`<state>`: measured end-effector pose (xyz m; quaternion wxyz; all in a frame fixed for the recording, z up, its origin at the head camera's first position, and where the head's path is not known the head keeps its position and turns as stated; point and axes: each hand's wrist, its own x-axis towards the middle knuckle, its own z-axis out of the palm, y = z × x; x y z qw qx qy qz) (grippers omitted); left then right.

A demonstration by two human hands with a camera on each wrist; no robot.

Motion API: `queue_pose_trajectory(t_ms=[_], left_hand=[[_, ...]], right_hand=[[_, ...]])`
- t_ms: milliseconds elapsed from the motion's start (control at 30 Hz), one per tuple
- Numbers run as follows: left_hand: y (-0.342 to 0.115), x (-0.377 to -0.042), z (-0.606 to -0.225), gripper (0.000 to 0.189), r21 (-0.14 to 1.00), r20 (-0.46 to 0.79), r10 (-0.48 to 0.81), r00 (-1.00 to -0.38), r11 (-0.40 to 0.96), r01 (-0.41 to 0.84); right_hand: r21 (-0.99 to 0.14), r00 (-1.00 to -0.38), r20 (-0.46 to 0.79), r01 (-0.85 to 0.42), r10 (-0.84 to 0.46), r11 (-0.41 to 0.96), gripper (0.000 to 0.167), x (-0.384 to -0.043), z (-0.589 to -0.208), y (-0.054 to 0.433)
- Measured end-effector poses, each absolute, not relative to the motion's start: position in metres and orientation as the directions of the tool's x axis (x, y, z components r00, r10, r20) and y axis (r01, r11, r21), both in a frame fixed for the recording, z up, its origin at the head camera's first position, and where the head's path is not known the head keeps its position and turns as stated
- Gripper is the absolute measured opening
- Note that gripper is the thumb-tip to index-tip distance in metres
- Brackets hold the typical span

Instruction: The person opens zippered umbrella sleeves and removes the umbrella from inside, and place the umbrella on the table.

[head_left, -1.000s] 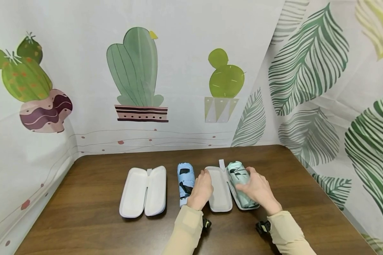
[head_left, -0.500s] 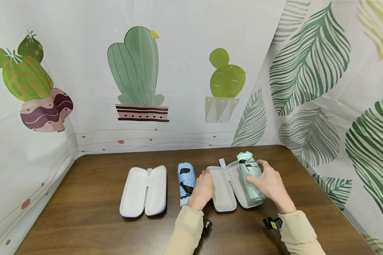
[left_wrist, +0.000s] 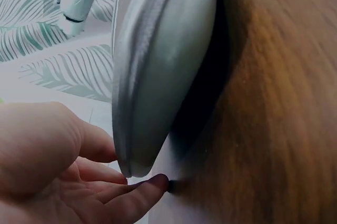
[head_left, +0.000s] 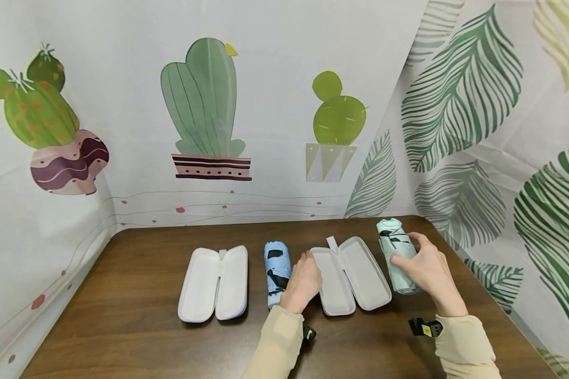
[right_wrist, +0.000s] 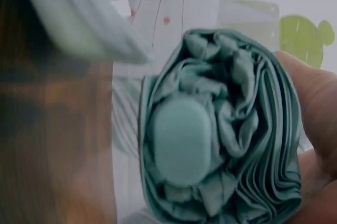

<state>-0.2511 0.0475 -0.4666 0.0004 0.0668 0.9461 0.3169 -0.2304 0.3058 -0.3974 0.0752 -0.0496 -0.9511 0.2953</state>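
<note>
My right hand (head_left: 430, 267) grips a folded mint-green umbrella (head_left: 397, 259), holding it over the table's right side, beside an open case. In the right wrist view the rolled umbrella's (right_wrist: 253, 103) pale oval handle end faces the camera. That hard-shell case (head_left: 367, 273) lies spread flat, its white-lined halves bare inside. At its far left corner is my left hand (head_left: 305, 283); the left wrist view has thumb and fingers pinching the tip of the case (left_wrist: 171, 50). Just left of that hand lies a folded blue umbrella (head_left: 276, 266) with dark straps, partly covered by the wrist.
A second white-lined case (head_left: 232, 284) lies open on the left part of the brown wooden table (head_left: 133, 316). A printed cloth (head_left: 275, 116) with cacti and leaves hangs behind the table. Dark camera mounts sit on both wrists.
My right hand has lifted the mint-green umbrella out of the right-hand case and carried it to the right. The case has turned slightly while the left hand stayed at its corner.
</note>
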Motion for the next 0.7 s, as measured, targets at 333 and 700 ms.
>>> queue_pose_trajectory(t_ms=[333,700], left_hand=[[0.048,-0.25,-0.467,0.045,0.608,0.083,0.131,-0.988,0.779,0.155],[0.049,-0.251,-0.469,0.047,0.601,0.095,0.127,-0.987,0.783,0.158]], right_hand=[[-0.537,-0.993,0.02,0.09,0.12,0.839,0.08,-0.245,-0.431,0.341],[-0.521,-0.992,-0.022,0.114,0.12,0.846,0.081,-0.253,-0.456,0.346]])
